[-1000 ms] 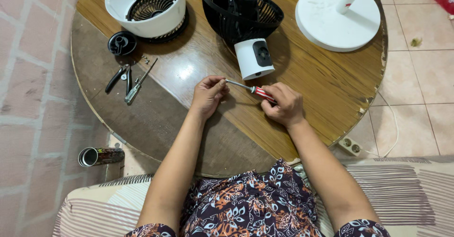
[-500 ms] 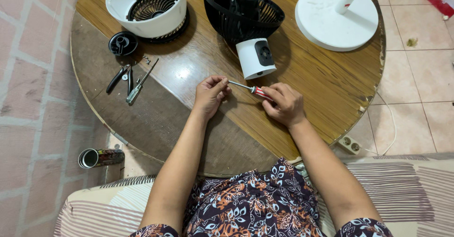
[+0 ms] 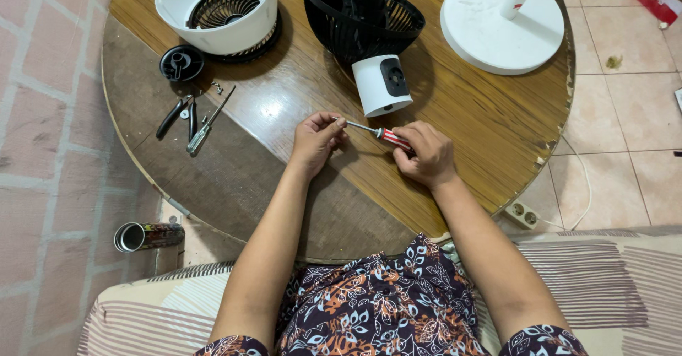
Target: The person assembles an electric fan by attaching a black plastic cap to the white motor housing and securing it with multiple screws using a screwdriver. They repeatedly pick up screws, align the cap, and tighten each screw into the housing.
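- We hold a small screwdriver (image 3: 378,133) between both hands, low over the near middle of the round wooden table (image 3: 497,136), just in front of the white motor housing (image 3: 381,84).
- Our right hand (image 3: 425,153) is curled shut around the red-and-white striped handle; only its front end shows past the fingers.
- Our left hand (image 3: 316,139) pinches narrowly at the tip of the bare metal shaft; whether a screw sits there we cannot tell, it is too small to see.
- We judge the tool light and stiff: a thin steel rod that will not bend under finger pressure, with a hard plastic grip.
- The shaft looks smooth and likely slippery, so the handle is the place to take hold for turning, while the fingertips only steady the tip.
- Nothing about it seems fragile, though the point could slip off small hardware.
- Further left on the table lie black-handled pliers (image 3: 174,114) and a second screwdriver (image 3: 209,123), just beside each other, with tiny screws (image 3: 218,87) near them.
- Beyond those stand a black knob (image 3: 181,63), a white fan shell (image 3: 217,8), a black fan grille (image 3: 362,15) and a white round base (image 3: 497,25).
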